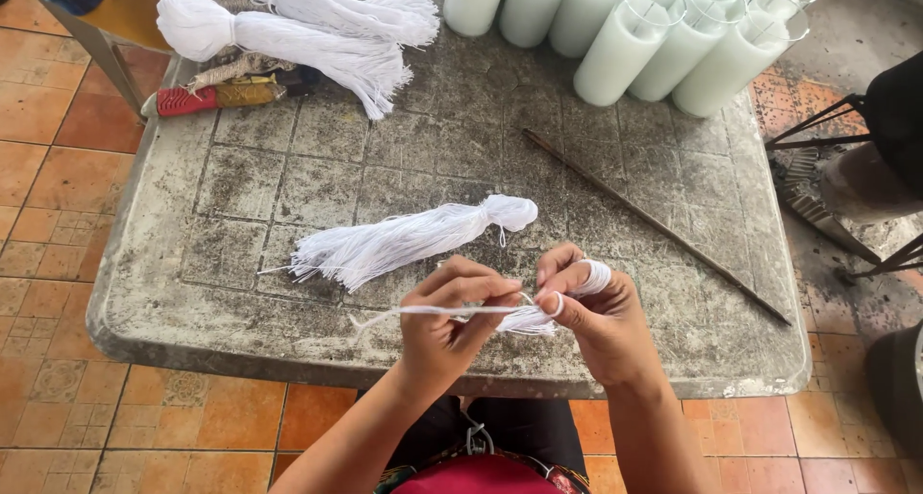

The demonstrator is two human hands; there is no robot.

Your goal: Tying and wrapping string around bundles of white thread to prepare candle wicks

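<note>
My left hand [450,313] pinches a few white strings [428,311] that stretch left over the near edge of the grey table [240,196]. My right hand [598,311] holds the other end of these strings, with white string wound round its fingers. Just beyond both hands lies a tied bundle of white strings [404,240], knot end to the right, loose ends fanning left.
Two bigger white string bundles [288,33] lie at the far left beside a red-handled tool [216,96]. Several white candles in glass tubes [663,42] lie at the far right. A long thin dark rod [654,223] lies diagonally on the right. A black metal stand [846,158] stands right of the table.
</note>
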